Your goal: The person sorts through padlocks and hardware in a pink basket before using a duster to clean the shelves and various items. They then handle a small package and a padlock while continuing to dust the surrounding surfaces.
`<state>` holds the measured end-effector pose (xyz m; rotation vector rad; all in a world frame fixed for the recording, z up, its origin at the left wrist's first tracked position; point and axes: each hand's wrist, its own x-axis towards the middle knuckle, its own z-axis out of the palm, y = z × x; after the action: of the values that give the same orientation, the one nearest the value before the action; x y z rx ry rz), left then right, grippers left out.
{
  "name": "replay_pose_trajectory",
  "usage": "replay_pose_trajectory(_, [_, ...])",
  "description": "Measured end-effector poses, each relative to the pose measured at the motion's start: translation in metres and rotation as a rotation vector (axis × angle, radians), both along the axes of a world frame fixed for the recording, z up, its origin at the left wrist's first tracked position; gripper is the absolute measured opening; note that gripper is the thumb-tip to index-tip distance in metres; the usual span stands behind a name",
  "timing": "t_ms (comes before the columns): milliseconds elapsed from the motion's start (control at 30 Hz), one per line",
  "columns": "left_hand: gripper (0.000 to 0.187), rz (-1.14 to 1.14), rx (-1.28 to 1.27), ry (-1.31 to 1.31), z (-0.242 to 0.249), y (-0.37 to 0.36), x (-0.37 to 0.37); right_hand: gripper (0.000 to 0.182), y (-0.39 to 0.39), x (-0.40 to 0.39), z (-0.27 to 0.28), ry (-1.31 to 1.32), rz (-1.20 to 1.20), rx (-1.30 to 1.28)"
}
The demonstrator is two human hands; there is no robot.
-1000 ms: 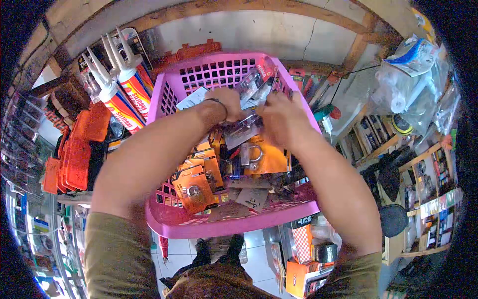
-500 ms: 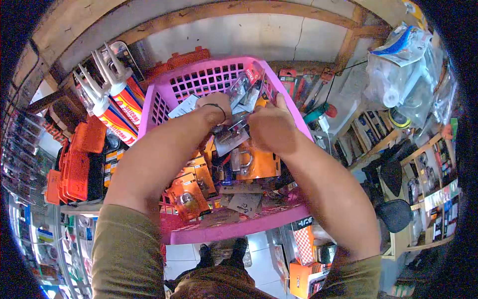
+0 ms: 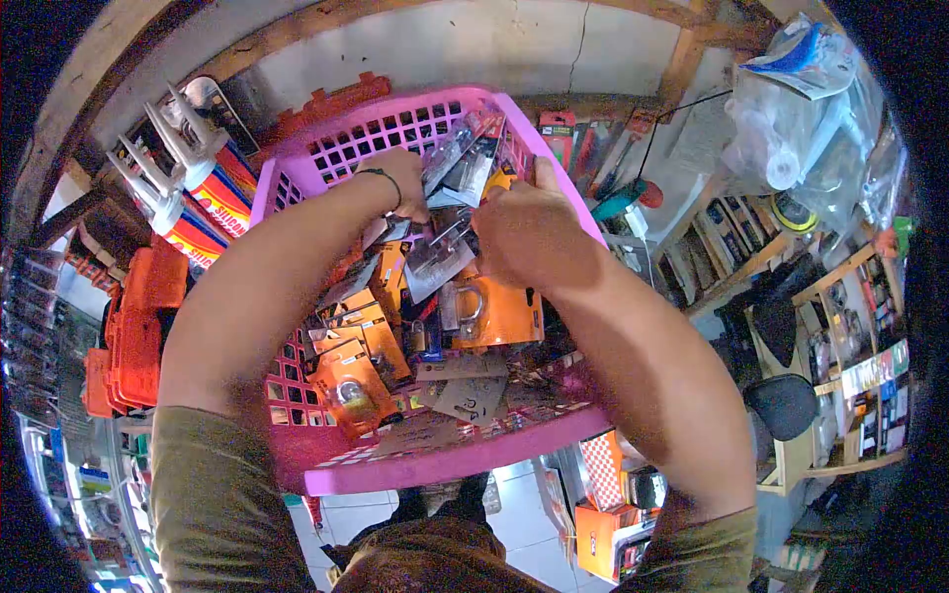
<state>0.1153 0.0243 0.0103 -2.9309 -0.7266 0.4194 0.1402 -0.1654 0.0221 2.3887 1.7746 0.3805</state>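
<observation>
A pink plastic basket (image 3: 435, 472) holds a heap of packaged hardware. My left hand (image 3: 400, 181), with a dark band at the wrist, is inside the basket near its far side. Its fingers curl down among the packs, their tips hidden. On the right, my right hand (image 3: 524, 222) is closed over the heap, thumb up by the basket's right wall; what its fingers hold is hidden. Between the hands lie clear blister packs (image 3: 465, 163) and a grey-white packet (image 3: 437, 265). Closer to me are an orange padlock pack (image 3: 499, 314), another orange pack (image 3: 351, 388) and brown cards (image 3: 470, 395).
Silicone tubes (image 3: 213, 193) stand left of the basket, above red-orange plastic cases (image 3: 143, 321). Clear plastic bags (image 3: 806, 138) hang at upper right, over wooden shelving (image 3: 850, 287). Orange boxes (image 3: 603, 534) stand below the basket on the right, near the tiled floor (image 3: 524, 514).
My left hand has moved left, away from the clear blister packs, widening the gap between my hands. The basket sits further left in view, with more of its contents showing.
</observation>
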Motion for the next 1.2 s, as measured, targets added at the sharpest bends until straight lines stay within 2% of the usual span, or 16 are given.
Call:
replay_pose_trajectory(167, [0.038,0.045,0.009,0.029,-0.009,-0.006,-0.005,0.027,0.01,0.012,-0.021,-0.168,-0.054,-0.011])
replay_pose_trajectory(300, [0.029,-0.1,-0.026,-0.008,-0.008,0.018,-0.012,0.023,0.002,-0.005,0.01,-0.018,0.002,-0.104])
replay_pose_trajectory(433, [0.026,-0.25,-0.095,-0.265,0.012,0.021,-0.059,0.022,0.003,-0.01,0.019,0.09,-0.063,-0.178])
replay_pose_trajectory(467, [0.028,-0.414,-0.099,-0.258,0.013,0.025,-0.07,0.024,0.002,-0.008,0.016,0.107,-0.047,-0.085])
replay_pose_trajectory(500, [0.028,-0.408,-0.095,-0.263,0.009,0.027,-0.081,0.024,0.004,-0.009,0.017,0.102,-0.041,-0.082])
replay_pose_trajectory(567, [0.027,-0.719,-0.341,-0.661,-0.003,0.025,-0.104,0.022,0.008,-0.01,0.023,0.13,-0.111,-0.236])
replay_pose_trajectory(600, [0.027,-0.716,-0.336,-0.664,-0.003,0.018,-0.111,0.021,0.007,-0.01,0.022,0.181,-0.103,-0.201])
replay_pose_trajectory(700, [0.026,-0.727,-0.105,-0.562,-0.003,-0.017,-0.116,0.029,0.01,-0.007,0.01,0.118,-0.157,-0.164])
replay_pose_trajectory(767, [0.034,-0.514,-0.097,-0.02,-0.004,-0.034,-0.113,0.033,0.014,-0.013,0.009,0.059,-0.197,-0.212])
replay_pose_trajectory(867, [0.031,-0.47,-0.089,0.172,0.016,-0.047,-0.112,0.034,0.015,-0.011,0.018,0.052,-0.199,-0.267])
replay_pose_trajectory(900, [0.031,-0.471,-0.084,0.161,0.012,-0.039,-0.112,0.034,0.014,-0.01,0.025,0.136,-0.235,-0.264])
replay_pose_trajectory(967, [0.025,-0.733,-0.358,0.109,-0.006,-0.021,-0.113,0.036,0.012,-0.011,0.031,0.213,-0.271,-0.267])
replay_pose_trajectory(1033, [0.035,-0.709,-0.334,0.103,0.009,-0.038,-0.128,0.033,0.01,-0.013,0.028,0.198,-0.246,-0.168])
replay_pose_trajectory(1100, [0.049,-0.4,-0.321,0.038,0.024,-0.056,-0.144,0.032,0.009,-0.012,0.022,0.188,-0.233,-0.131])
replay_pose_trajectory(1167, [0.049,-0.439,-0.423,0.145,0.021,-0.05,-0.147,0.031,0.007,-0.008,0.019,0.173,-0.228,-0.092])
replay_pose_trajectory(1200, [0.047,-0.566,-0.474,-0.01,0.009,-0.041,-0.154,0.031,0.005,-0.006,0.018,0.171,-0.184,-0.103])
